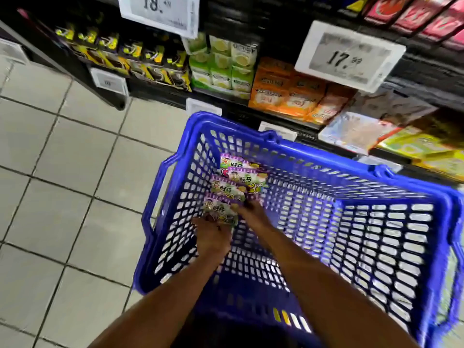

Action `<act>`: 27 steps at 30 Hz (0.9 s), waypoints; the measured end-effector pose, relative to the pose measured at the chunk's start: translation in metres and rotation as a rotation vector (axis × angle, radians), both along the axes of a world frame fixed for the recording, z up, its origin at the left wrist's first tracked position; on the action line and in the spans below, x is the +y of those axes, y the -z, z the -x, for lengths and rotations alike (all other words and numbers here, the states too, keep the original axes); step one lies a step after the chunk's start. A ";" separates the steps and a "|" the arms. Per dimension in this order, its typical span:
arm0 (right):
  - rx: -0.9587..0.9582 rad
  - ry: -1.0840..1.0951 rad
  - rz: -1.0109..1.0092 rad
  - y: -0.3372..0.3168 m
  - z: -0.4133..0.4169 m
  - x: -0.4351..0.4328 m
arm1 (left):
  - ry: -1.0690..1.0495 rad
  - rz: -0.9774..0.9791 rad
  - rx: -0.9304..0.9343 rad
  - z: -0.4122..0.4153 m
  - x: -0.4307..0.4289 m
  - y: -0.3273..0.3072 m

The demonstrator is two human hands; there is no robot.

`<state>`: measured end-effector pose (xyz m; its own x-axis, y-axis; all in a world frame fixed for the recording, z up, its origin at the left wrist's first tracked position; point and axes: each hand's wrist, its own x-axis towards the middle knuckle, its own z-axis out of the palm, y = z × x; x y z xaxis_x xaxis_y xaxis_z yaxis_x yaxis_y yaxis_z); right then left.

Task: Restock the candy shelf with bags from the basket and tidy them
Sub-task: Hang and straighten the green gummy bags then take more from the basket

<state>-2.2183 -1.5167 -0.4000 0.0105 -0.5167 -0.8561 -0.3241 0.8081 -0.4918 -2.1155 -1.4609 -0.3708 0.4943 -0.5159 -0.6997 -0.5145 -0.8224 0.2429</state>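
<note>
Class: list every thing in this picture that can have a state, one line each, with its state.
basket: nearly empty, handles folded down.
candy bags: overlapping in a row along one basket wall.
nearest bag: held in the left grip.
left grip: grips the nearest bag.
right grip: touches the bags; fingers too blurred to judge.
shelf: stocked with packets.

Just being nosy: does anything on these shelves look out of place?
Yes: a pale bag on the lower right shelf lies flat and crooked, seemingly jutting past the edge, unlike the neat orange packs.
</note>
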 end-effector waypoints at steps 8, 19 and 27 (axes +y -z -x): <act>0.031 -0.047 -0.002 0.004 0.002 0.019 | -0.103 0.092 0.127 -0.004 -0.004 -0.020; -0.384 0.644 0.000 -0.277 0.038 0.017 | -0.112 0.241 0.660 -0.016 -0.014 -0.257; -0.484 0.479 0.318 -0.600 0.043 -0.019 | -0.170 0.586 0.732 -0.025 -0.049 -0.548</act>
